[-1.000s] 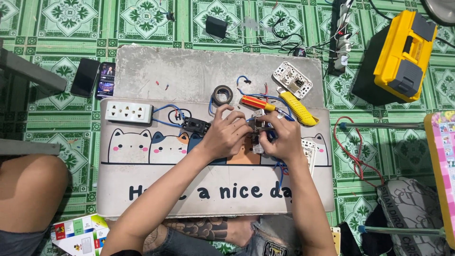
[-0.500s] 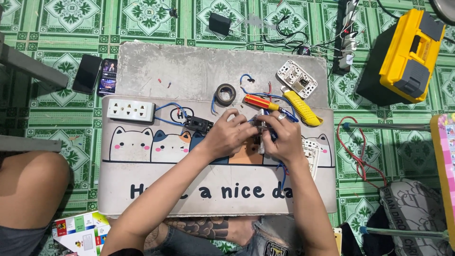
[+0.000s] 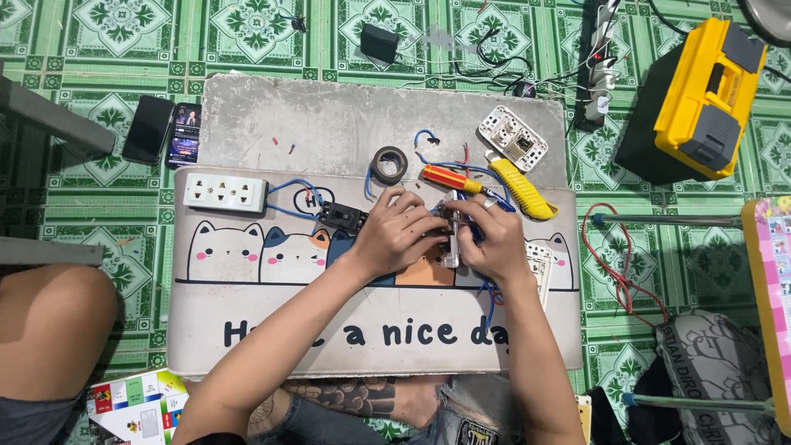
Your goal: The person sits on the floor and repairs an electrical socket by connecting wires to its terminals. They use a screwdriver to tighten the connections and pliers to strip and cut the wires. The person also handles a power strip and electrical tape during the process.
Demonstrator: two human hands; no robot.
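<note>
White switch frame [image 3: 450,235], upright lengthwise, both hands [image 3: 449,232]

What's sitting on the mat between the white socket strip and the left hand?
In the head view, a small black switch module with blue wires lies between the white socket strip and the left hand.

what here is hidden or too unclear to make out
Head view only:
- The small part held between the left hand and right hand: fingers cover most of it, so its kind is unclear.
- The blue wires: their ends run under the hands.
- The white socket plate: partly behind the right wrist.
- The yellow tool case: closed, contents unseen.
- The patterned bag: cut off by the bottom edge.
</note>
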